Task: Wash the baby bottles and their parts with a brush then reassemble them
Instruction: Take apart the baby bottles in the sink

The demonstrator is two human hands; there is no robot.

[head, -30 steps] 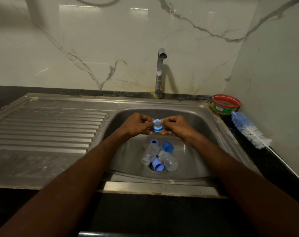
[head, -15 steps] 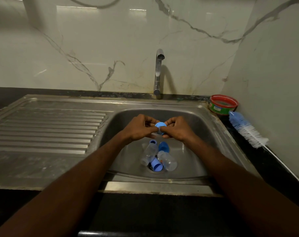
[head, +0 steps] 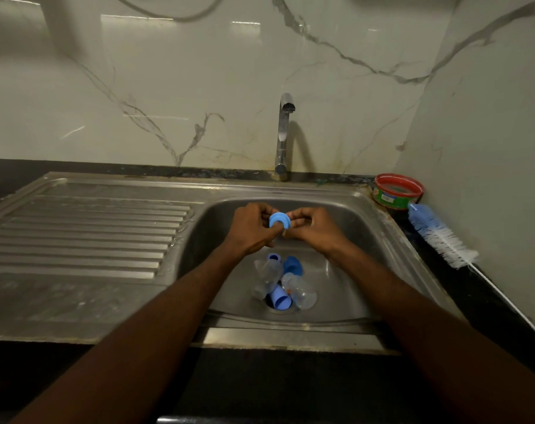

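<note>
Over the basin of a steel sink (head: pixel 379 240), a person's left hand (head: pixel 250 229) and right hand (head: pixel 313 229) pinch a blue bottle collar ring (head: pixel 279 220) between them, fingers curled on its rim from 9 and 3 o'clock; held level above the bowl, it appears to be getting its teat worked free, though the dim light hides any teat; drips and dropped pieces would land in the basin. At 6 o'clock of the hands, two clear baby bottles (head: pixel 267 278) lie tipped around the drain with a blue cap (head: pixel 280 298) and a second blue part (head: pixel 293 265), pooled at the low point ready for washing. The bottle brush (head: pixel 440 237) lies untouched on the counter at 3 o'clock, beside a red-rimmed soap tub (head: pixel 396 192); the tap (head: pixel 284 136) at 12 o'clock runs dry; scrubbing has not begun.
</note>
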